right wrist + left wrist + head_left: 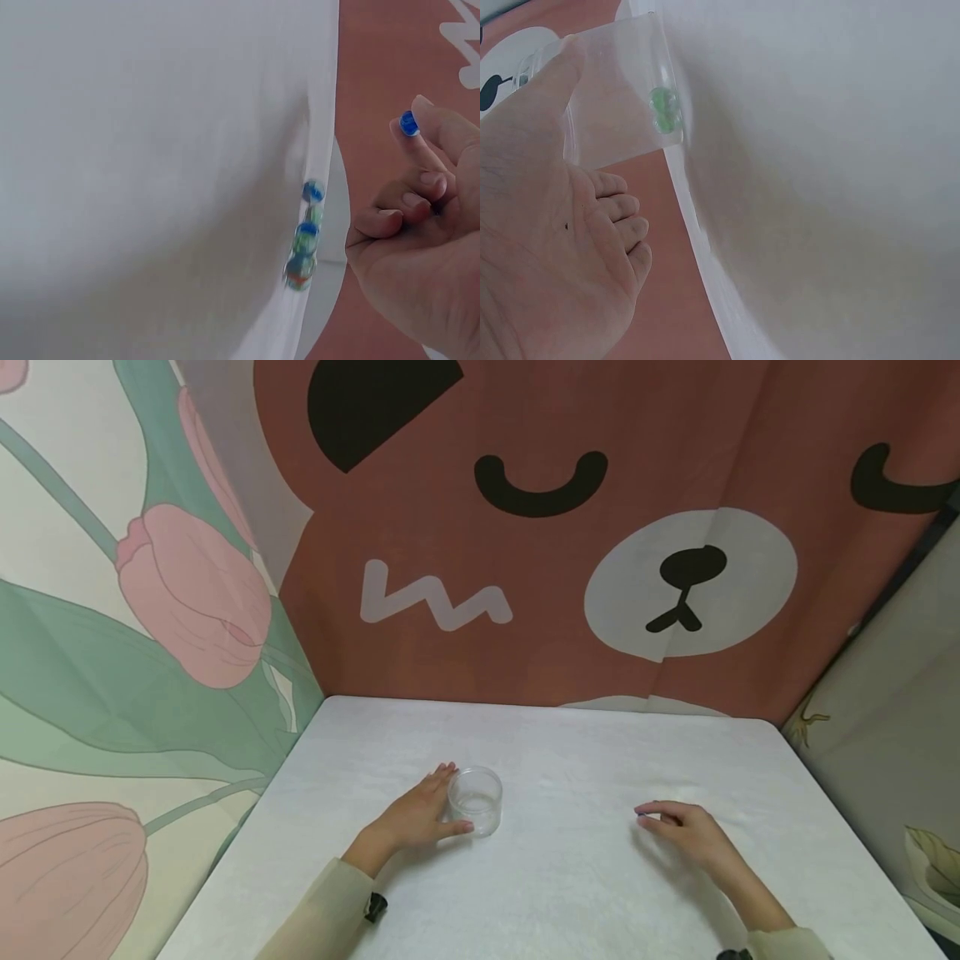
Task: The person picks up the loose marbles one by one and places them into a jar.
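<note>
A clear plastic cup stands upright on the white table, left of centre. Green glass marbles lie at its bottom in the left wrist view. My left hand holds the cup from the left, thumb across the near side and fingertips by the far rim. Above the table at the right, my right hand pinches a blue glass marble between thumb and index finger. Its other fingers curl toward the palm. Several glass marbles, blue, green and orange-tinted, rest on the table beyond that hand.
A white cloth covers the table. Behind it hangs a brown curtain with a bear's face, and a flowered curtain runs along the left. A pale curtain borders the right side.
</note>
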{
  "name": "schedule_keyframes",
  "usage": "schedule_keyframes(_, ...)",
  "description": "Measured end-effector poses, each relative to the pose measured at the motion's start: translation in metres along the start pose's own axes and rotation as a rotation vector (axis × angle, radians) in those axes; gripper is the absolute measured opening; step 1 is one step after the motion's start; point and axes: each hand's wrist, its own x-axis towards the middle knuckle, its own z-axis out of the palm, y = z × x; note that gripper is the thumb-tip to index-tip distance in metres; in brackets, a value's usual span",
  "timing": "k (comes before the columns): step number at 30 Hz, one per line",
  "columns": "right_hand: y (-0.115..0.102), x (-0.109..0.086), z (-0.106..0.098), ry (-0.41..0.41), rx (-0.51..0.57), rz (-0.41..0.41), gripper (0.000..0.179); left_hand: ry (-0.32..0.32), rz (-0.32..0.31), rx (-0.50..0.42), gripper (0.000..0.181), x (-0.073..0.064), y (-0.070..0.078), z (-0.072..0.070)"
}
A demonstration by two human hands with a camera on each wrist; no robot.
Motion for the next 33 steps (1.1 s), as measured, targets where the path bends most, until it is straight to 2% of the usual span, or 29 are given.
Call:
schedule_keyframes(6, -0.008, 0.003, 0.009, 0.003, 0.054, 0.010, 0.042, 0.004, 0.011, 0.016, 0.103, 0.000, 0.001, -0.001)
schedule_keyframes(14, -0.019, 0.011, 0.022, -0.007, 0.107, -0.015, 0.042, 0.004, 0.010, 0.018, 0.103, 0.001, 0.000, -0.001)
schedule_keyframes(26, -0.040, 0.018, 0.044, -0.012, 0.103, -0.075, 0.034, 0.000, 0.012, 0.012, 0.104, 0.001, 0.000, 0.002)
schedule_keyframes(33, -0.050, 0.021, 0.057, -0.024, 0.147, -0.061, 0.030, -0.002, 0.000, 0.015, 0.104, 0.001, 0.002, 0.000)
